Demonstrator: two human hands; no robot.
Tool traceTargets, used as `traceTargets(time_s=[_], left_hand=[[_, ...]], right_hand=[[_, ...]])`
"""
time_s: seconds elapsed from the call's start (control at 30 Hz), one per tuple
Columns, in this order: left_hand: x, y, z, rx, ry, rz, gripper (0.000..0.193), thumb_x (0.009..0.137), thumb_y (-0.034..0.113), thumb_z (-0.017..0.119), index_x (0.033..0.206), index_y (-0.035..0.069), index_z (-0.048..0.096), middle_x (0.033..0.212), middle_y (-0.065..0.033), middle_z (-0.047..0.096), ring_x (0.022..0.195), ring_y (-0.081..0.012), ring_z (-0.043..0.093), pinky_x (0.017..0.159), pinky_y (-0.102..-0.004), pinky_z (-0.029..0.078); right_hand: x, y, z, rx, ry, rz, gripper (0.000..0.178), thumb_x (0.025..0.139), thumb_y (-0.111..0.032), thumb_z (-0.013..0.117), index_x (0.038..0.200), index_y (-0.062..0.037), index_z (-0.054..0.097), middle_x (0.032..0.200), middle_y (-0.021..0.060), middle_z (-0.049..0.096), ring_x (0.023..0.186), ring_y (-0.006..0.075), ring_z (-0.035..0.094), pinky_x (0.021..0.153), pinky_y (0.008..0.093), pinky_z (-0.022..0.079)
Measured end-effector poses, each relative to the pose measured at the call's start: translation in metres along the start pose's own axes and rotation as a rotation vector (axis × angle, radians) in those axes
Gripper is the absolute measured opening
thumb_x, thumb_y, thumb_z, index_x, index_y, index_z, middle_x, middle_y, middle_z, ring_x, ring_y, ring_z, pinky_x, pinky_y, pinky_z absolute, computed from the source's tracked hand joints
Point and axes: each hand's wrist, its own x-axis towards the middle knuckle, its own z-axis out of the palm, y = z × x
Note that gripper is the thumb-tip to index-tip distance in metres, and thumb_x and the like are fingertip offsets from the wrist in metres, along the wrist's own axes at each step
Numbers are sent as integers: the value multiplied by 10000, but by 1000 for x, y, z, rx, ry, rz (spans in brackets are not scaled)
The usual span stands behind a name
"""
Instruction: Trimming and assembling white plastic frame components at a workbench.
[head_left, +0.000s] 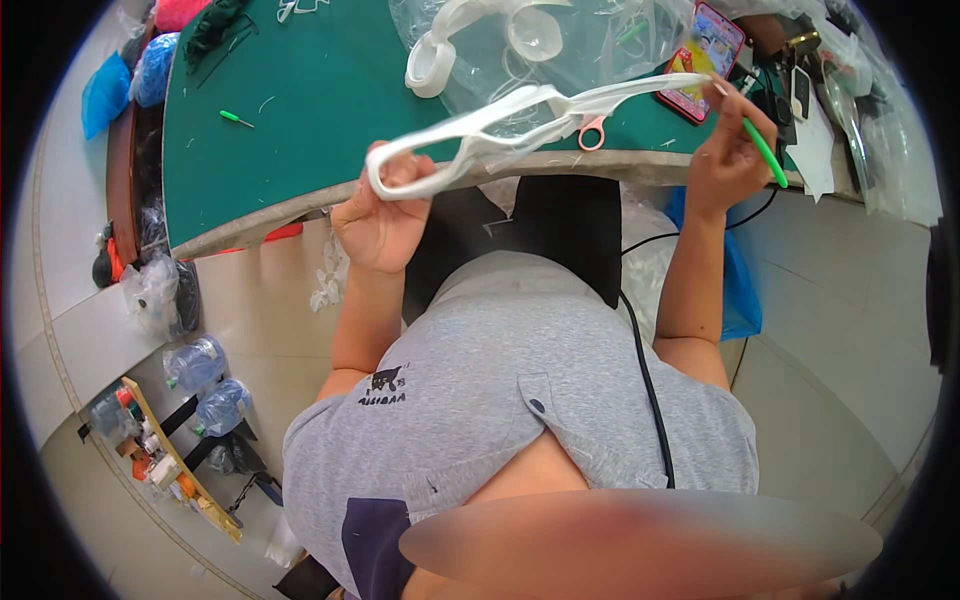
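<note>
A long white rubbery piece (pixel 517 103) with open loops, shaped like a goggle frame and strap, is stretched above the table's near edge. My left hand (pixel 385 215) is closed on its left end, with fingers passing through the large loop. My right hand (pixel 735 150) pinches its thin right end at a raised position. A slim green-handled tool (pixel 765 152) also rests in that hand, pointing down to the right; its tip is hidden by the fingers. Below the white piece, a pink ring-shaped handle (pixel 592 134) lies at the table edge.
On the green table (pixel 300 130) lie a white rolled strip (pixel 432 66), clear plastic bags (pixel 610 40), a phone with a red case (pixel 715 50) and another green-handled tool (pixel 232 117). A black cable (pixel 640 350) runs down beside my body. Large water bottles (pixel 222 405) stand at left.
</note>
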Motion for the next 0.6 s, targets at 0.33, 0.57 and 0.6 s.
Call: traceTargets(time_s=[0.33,0.57,0.6], left_hand=[[18,-54,4,971,-40,-563,579,945,525,378,1020,5,623,855,-79,657,842,-164,639,797,-280,475],[12,-48,14,779,-39,-83,371,986,289,409,928,-5,629,1183,-180,588,1070,-263,573,935,-383,411],[9,-49,14,780,-34,-77,371,986,289,409,928,-5,629,1183,-180,588,1070,-263,573,935,-383,411]], right_hand=[[-23,-76,23,876,-505,167,105,950,-72,482,1002,11,520,917,251,650,809,310,667,731,392,553],[13,-15,-2,266,129,-198,82,903,64,490,977,50,523,924,230,651,847,269,665,755,356,545],[13,-14,-5,178,212,-149,73,905,58,490,968,52,526,909,222,653,842,263,665,756,356,547]])
